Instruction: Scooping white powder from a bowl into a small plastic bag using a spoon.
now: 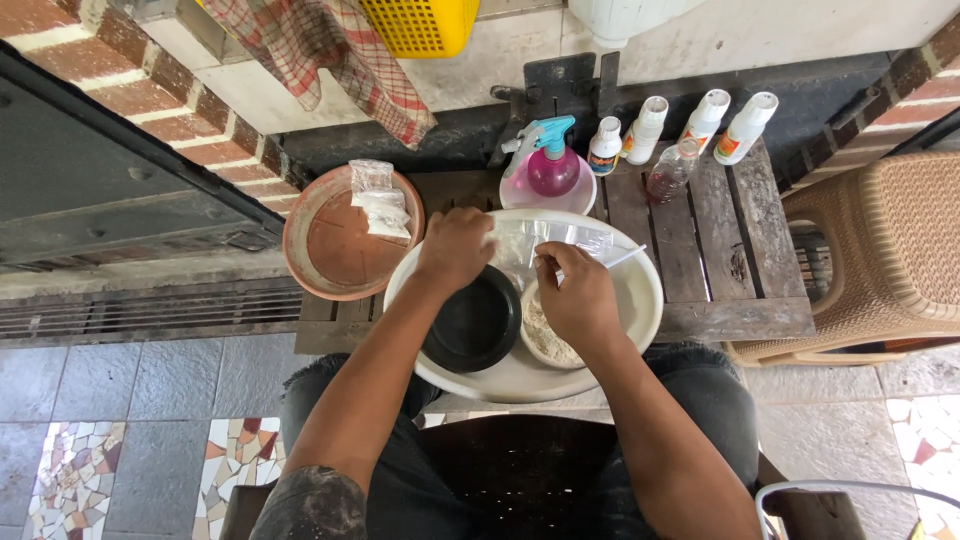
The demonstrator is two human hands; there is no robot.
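Observation:
A large white tray rests on a low wooden pallet table. Inside it sit a black round pot and a small white bowl of pale powder. My left hand hovers over the far rim of the black pot, fingers curled toward a clear plastic bag lying in the tray. Above the powder bowl, my right hand pinches a thin white stick that points to the right.
A terracotta saucer with small clear packets sits to the left. A pink spray bottle, several white bottles and a clear bottle stand at the back. A wicker stool is on the right.

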